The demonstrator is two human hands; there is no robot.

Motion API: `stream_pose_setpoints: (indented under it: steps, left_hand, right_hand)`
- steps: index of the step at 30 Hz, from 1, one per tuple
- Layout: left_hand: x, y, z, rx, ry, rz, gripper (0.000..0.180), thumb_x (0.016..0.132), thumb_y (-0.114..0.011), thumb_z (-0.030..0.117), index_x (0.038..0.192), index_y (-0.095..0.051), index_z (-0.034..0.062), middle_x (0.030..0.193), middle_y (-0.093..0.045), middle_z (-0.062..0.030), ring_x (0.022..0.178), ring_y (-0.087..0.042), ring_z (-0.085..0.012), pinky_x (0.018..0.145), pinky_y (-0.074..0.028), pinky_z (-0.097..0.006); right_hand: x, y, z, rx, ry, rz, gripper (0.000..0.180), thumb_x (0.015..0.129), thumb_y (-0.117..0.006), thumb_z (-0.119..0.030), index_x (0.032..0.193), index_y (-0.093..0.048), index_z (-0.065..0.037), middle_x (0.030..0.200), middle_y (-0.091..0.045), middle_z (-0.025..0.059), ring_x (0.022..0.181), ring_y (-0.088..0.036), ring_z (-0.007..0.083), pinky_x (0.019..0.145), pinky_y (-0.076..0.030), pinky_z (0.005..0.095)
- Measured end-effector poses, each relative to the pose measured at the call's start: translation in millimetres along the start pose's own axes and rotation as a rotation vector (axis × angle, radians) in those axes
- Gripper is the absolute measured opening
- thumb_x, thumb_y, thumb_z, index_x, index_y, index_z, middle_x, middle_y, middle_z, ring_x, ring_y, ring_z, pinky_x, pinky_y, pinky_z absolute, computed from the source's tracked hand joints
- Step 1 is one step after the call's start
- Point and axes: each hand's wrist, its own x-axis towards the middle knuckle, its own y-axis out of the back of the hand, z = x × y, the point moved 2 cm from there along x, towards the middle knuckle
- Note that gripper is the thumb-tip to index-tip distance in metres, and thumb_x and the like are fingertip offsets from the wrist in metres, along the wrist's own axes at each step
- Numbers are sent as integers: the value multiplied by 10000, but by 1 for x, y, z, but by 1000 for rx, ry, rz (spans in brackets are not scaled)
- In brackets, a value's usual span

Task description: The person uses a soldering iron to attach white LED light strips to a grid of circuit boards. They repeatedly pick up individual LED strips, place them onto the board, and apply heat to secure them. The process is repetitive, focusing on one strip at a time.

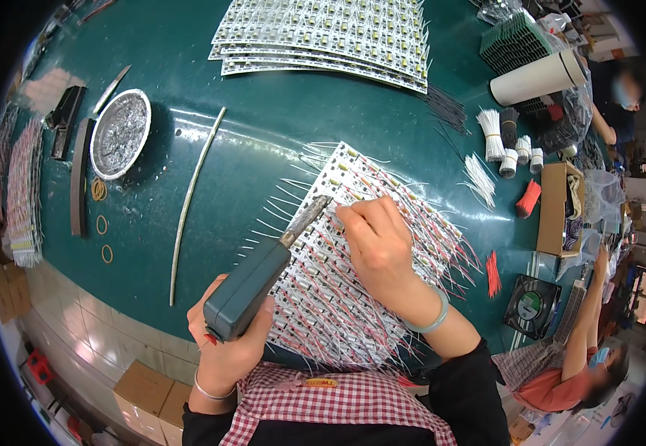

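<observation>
My left hand (226, 349) is wrapped round the dark green, box-shaped handle of a soldering iron (247, 286). The iron's grey tip rests over the upper left part of a white circuit board panel (344, 157), close to my right fingers. My right hand (378, 241) lies above the panel with fingertips pinched together; what they hold is hidden under them. Rows of small components cover the panel. Many thin white wires (282, 201) stick out at its left edge, and red and white wires (431, 223) trail to the right.
Stacked board panels (323, 41) lie at the far side. To the left are a white bowl (144, 141) of silvery scraps, a long thin rod (198, 197) and rubber bands (100, 189). Wire bundles (490, 137), a small fan (532, 306) and a cardboard box (552, 208) line the right, near other people.
</observation>
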Motion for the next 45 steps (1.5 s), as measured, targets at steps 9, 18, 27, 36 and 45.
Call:
stream_pose_setpoints:
  steps: [9, 18, 27, 36, 45]
  left_hand:
    - [2, -2, -2, -7, -26, -28, 151, 736, -703, -78, 882, -674, -59, 812, -644, -87, 653, -597, -105, 566, -454, -237]
    - [2, -4, -5, 34, -31, -67, 152, 738, -707, -69, 885, -667, -64, 804, -645, -87, 644, -606, -110, 562, -464, -246]
    - [1, 1, 0, 79, -70, -33, 169, 727, -720, -50, 889, -677, -68, 811, -653, -103, 652, -621, -131, 587, -484, -251]
    - [-6, 4, -3, -7, 30, 24, 215, 733, -736, -20, 932, -676, -76, 845, -676, -93, 701, -628, -117, 624, -506, -249]
    - [-12, 11, -2, -7, 70, 1, 223, 738, -725, -35, 948, -672, -85, 857, -666, -93, 716, -618, -107, 620, -493, -243]
  right_hand:
    - [0, 0, -1, -27, -5, -12, 328, 666, -625, 64, 987, -630, -3, 909, -564, 86, 817, -552, 247, 600, -485, 331]
    - [-1, 1, -1, -31, -7, -19, 329, 664, -626, 56, 989, -631, 8, 909, -562, 91, 824, -555, 248, 605, -486, 332]
    - [0, 2, -2, -33, -5, -22, 308, 677, -631, 44, 984, -635, 22, 902, -562, 100, 822, -559, 255, 611, -486, 338]
    - [1, 4, -3, -41, 0, 5, 296, 677, -637, 37, 973, -635, 31, 886, -564, 104, 794, -553, 256, 613, -477, 340]
    - [-2, 11, -19, 28, 16, 7, 301, 679, -683, 106, 968, -663, 23, 836, -582, 100, 740, -554, 254, 608, -460, 349]
